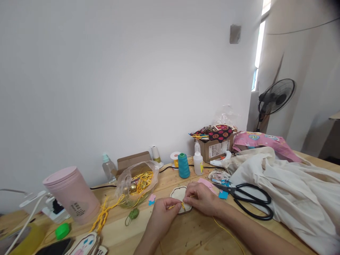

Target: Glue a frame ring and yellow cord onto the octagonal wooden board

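On the wooden table a small pale oval piece with a dark edge (178, 193) lies between my hands. My left hand (164, 214) pinches a yellow cord at the piece's left side. The fingers of my right hand (201, 199) are pressed together on the yellow cord over the piece's right part. A small yellow knot or loop (183, 205) shows between the fingertips. From under my right forearm, a length of yellow cord (225, 230) runs toward the front edge of the view. My fingers hide part of the pale piece.
Black scissors (252, 200) and white cloth (287, 184) lie at right. Behind stand a teal thread spool (183, 165), a glue bottle (198, 163) and a full cardboard box (215, 148). At left are a pink canister (73, 194) and a bag of yellow cord (140, 182).
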### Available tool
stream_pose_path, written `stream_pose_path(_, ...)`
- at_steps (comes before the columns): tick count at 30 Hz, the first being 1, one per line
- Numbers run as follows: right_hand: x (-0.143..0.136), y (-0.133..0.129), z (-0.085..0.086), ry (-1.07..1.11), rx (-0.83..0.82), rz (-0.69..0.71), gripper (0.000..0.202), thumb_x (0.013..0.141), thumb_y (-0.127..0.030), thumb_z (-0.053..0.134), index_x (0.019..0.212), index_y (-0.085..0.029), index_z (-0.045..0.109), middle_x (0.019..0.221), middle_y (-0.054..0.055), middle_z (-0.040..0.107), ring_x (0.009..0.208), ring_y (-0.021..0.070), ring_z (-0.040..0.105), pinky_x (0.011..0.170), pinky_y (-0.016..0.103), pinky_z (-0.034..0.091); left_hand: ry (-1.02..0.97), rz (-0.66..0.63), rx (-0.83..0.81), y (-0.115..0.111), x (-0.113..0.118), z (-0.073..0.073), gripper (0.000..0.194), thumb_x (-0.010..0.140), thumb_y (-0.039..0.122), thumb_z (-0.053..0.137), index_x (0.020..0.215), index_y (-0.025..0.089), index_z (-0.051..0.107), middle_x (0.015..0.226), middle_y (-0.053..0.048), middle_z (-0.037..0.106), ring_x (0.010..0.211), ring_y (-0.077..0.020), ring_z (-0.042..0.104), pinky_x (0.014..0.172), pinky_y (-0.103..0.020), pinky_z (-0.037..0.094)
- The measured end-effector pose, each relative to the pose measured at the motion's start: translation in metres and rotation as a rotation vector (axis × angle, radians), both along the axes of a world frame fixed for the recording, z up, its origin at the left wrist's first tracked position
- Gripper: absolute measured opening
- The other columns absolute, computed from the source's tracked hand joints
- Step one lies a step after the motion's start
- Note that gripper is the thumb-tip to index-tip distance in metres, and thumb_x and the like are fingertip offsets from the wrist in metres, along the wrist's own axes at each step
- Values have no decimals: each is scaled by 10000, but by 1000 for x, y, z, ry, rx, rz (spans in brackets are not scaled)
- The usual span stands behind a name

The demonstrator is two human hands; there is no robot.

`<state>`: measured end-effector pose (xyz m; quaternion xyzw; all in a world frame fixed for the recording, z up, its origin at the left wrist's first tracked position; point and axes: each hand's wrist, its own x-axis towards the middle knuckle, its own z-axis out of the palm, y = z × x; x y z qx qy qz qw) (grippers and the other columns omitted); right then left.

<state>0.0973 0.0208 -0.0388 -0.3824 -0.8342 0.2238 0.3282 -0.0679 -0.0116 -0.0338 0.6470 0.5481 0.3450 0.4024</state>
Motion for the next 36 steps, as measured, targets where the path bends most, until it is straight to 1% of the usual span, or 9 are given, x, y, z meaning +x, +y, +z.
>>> stream_pose_path(6, 0, -3, 3, -6, 15, 2, 128, 710, -230, 531, 625, -165, 600, 650, 0, 567, 657, 111, 499, 577, 191, 334, 53, 18, 23, -1, 2, 1, 244, 659, 287, 494, 658, 117, 670, 618, -27, 647, 590, -148, 524, 555, -219, 370)
stream_pose_path(11, -2, -4, 5, -23, 48, -27, 118, 687, -215, 548, 593, -164, 598, 630, -4, 563, 635, 105, 489, 565, 189, 320, 96, -18, 62, -2, 1, -2, 244, 660, 275, 483, 593, 122, 662, 550, -12, 623, 542, -139, 505, 505, -210, 345)
stream_pose_path(16, -2, -3, 3, -24, -28, -68, 127, 682, -222, 528, 599, -161, 601, 625, -1, 552, 607, 101, 469, 516, 184, 297, 58, -21, 64, -2, 0, -2, 243, 660, 290, 490, 642, 119, 663, 610, -32, 642, 588, -153, 526, 537, -216, 369)
stream_pose_path(20, 1, 0, 4, 48, -221, -68, 191, 695, -302, 512, 641, -146, 607, 574, -10, 518, 530, 87, 416, 461, 180, 269, 39, 21, 48, -1, 1, -2, 241, 662, 296, 487, 666, 117, 648, 640, -39, 643, 616, -163, 537, 559, -225, 382)
stream_pose_path(24, 4, -2, 10, 268, -558, 81, 332, 712, -410, 483, 630, -112, 602, 435, -59, 359, 398, 45, 270, 383, 170, 184, 34, 30, 42, -1, 1, -2, 242, 664, 300, 485, 670, 117, 642, 628, -35, 635, 603, -162, 534, 549, -228, 378)
stream_pose_path(27, 5, -6, 16, 436, -851, 188, 312, 748, -366, 420, 736, -119, 610, 373, -95, 245, 335, 40, 151, 339, 176, 109, 8, 34, 31, -2, 2, -1, 246, 664, 309, 490, 676, 114, 639, 634, -38, 637, 606, -165, 537, 548, -229, 377)
stream_pose_path(29, 5, -8, 17, 478, -943, 208, 253, 730, -279, 412, 804, -131, 604, 344, -99, 271, 309, 42, 149, 322, 174, 94, -13, 45, 31, -2, 2, -1, 243, 659, 316, 502, 678, 115, 635, 635, -36, 639, 610, -166, 539, 553, -228, 377)
stream_pose_path(33, -1, -9, 13, 372, -907, 165, 296, 690, -186, 376, 893, -144, 587, 328, -81, 404, 262, 40, 225, 312, 157, 113, -59, 62, 20, -1, 2, -1, 242, 640, 334, 528, 668, 117, 631, 616, -29, 638, 596, -163, 540, 542, -225, 374)
stream_pose_path(36, -7, -13, 12, 219, -678, 91, 275, 687, -181, 389, 879, -164, 586, 358, -78, 445, 285, 45, 305, 336, 145, 189, -102, 65, -5, -1, 3, -2, 225, 627, 313, 539, 651, 114, 641, 601, -21, 636, 581, -150, 533, 544, -222, 367)
